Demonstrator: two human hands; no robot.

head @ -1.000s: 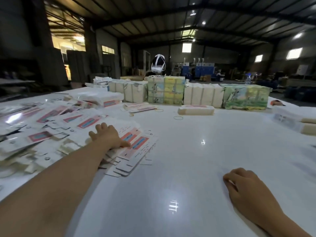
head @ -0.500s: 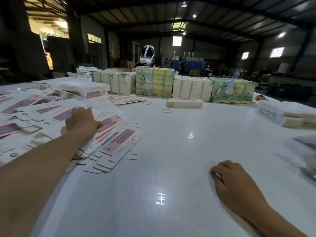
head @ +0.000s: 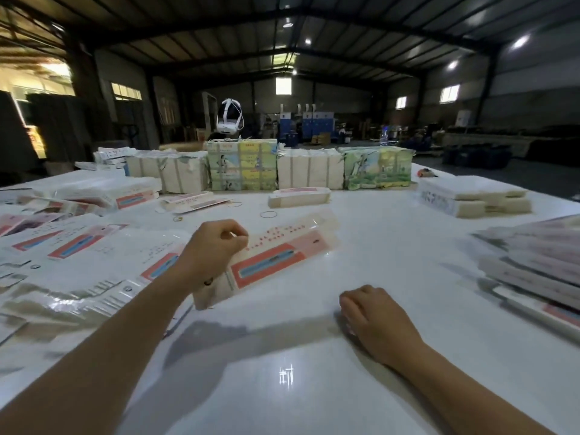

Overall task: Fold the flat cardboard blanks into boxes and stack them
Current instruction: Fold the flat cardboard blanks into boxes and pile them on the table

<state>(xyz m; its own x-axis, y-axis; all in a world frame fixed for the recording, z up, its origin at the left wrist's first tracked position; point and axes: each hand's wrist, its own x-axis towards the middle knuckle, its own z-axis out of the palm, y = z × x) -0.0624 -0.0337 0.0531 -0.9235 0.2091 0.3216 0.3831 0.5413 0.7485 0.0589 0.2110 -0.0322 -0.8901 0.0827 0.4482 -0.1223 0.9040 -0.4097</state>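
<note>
My left hand (head: 211, 249) grips one flat cardboard blank (head: 276, 252), white with a red and blue panel, and holds it tilted above the white table (head: 314, 387). The blank's lower end hangs near the table surface. To the left a spread pile of the same flat blanks (head: 81, 246) covers the table. My right hand (head: 373, 321) rests on the table with its fingers curled under and nothing in it. On the right edge lies a stack of folded boxes (head: 539, 271), blurred.
Wrapped bundles of blanks (head: 310, 172) line the far side of the table, with a white headset (head: 230, 116) on top. A single folded box (head: 299, 196) and rubber bands (head: 270, 214) lie mid-table. More stacked cartons (head: 474, 199) sit at the far right.
My left hand has picked one blank off the pile and carried it right, toward the middle of the table. My right hand has stayed resting on the table.
</note>
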